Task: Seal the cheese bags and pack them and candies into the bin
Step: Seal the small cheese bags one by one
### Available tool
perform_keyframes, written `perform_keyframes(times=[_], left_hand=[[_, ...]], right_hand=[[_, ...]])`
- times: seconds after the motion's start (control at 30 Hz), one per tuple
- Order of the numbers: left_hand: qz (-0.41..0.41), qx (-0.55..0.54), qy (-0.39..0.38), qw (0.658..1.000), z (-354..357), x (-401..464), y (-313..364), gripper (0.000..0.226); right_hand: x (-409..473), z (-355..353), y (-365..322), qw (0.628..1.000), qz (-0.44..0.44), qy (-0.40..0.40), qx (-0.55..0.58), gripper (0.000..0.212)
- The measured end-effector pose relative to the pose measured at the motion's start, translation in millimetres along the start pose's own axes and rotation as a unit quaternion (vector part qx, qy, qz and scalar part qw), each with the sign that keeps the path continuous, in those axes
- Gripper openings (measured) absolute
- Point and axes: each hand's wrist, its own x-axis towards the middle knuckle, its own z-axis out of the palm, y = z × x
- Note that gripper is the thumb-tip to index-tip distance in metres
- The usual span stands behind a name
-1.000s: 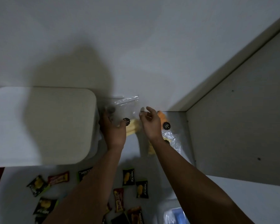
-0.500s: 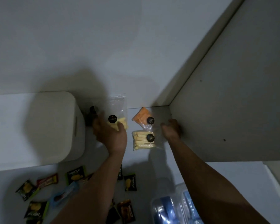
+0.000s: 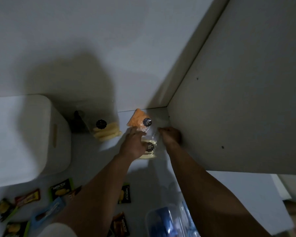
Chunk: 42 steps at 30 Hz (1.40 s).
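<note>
My left hand (image 3: 132,146) lies over the near bag of pale cheese sticks (image 3: 149,150), fingers extended and slightly spread, their tips reaching the lower edge of the orange cheese bag (image 3: 138,120). My right hand (image 3: 171,136) sits just beside the cabinet side panel (image 3: 237,100), fingers curled and pinching the clear plastic edge of the near bag. That bag rests flat on the white tabletop (image 3: 92,161), directly below the orange cheese bag, which lies in the corner where the wall meets the panel. Each bag carries a dark round sticker. A third bag of cheese sticks (image 3: 107,133) stands apart to the left, beside the white bin (image 3: 24,134), touched by neither hand. Candies lie scattered on the tabletop near my forearms: a green-and-black Nextar packet (image 3: 61,189), a red wrapper (image 3: 28,199), a second Nextar packet (image 3: 126,194), a blue-edged packet (image 3: 48,212) and further packets at the lower left edge. A clear plastic container with blue contents (image 3: 166,221) sits between my forearms at the bottom edge; the view there is blurred
</note>
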Motion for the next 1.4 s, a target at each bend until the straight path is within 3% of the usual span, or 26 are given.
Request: perform_keyframes(times=[0.17,0.23,0.3,0.37,0.47,0.6,0.7,0.8,0.93,1.1,1.23,1.3,1.4], left_hand=[[0.048,0.021,-0.05,0.997,2.8,-21.0,4.9,0.03],[0.016,-0.004,0.028,0.999,-6.1,-32.4,13.9,0.011],[-0.026,-0.056,0.129,0.99,-20.9,-42.2,25.2,0.027],[-0.024,-0.173,0.171,0.97,-40.4,-50.2,38.0,0.031],[-0.005,-0.314,0.151,0.937,-76.2,-68.0,59.1,0.036],[0.001,-0.393,0.082,0.916,-115.1,-103.7,74.8,0.039],[-0.013,-0.371,0.072,0.926,-131.0,-137.4,76.7,0.04],[-0.016,-0.356,0.084,0.931,-142.8,-169.0,69.7,0.032],[-0.002,-0.317,0.092,0.944,-156.6,-210.2,54.1,0.023],[0.005,-0.188,0.113,0.976,-170.3,-252.8,27.8,0.032],[-0.005,-0.07,0.109,0.992,-177.5,-284.8,10.9,0.034],[-0.01,-0.048,0.092,0.994,-180.2,-297.5,4.2,0.037],[-0.012,-0.059,0.089,0.994,-184.2,-310.8,-0.6,0.034]], right_hand=[[-20.4,-11.2,-8.3,0.993,-0.038,0.002,0.108,0.014],[-33.2,-16.3,-16.4,0.988,-0.068,-0.011,0.14,0.009],[-50.7,-23.9,-28.3,0.981,-0.106,-0.022,0.162,0.008],[-71.1,-31.6,-40.2,0.972,-0.156,-0.038,0.174,0.013],[-107.3,-43.5,-53.9,0.951,-0.228,-0.071,0.194,0.029],[-156.2,-58.1,-59.3,0.933,-0.291,-0.125,0.172,0.011],[-199.1,-62.1,-60.2,0.924,-0.322,-0.142,0.149,0.006],[-237.3,-58.9,-60.1,0.917,-0.327,-0.146,0.174,0.02],[-284.8,-51.2,-51.9,0.917,-0.327,-0.145,0.175,0.022],[-317.4,-27.4,-38.0,0.923,-0.364,-0.103,0.074,0.005],[-327.6,-14.3,-31.7,0.923,-0.381,-0.056,-0.027,0.011],[-330.7,-16.4,-31.0,0.925,-0.376,-0.034,-0.047,0.008],[-338.3,-22.0,-34.4,0.915,-0.394,-0.064,-0.063,0.006]])
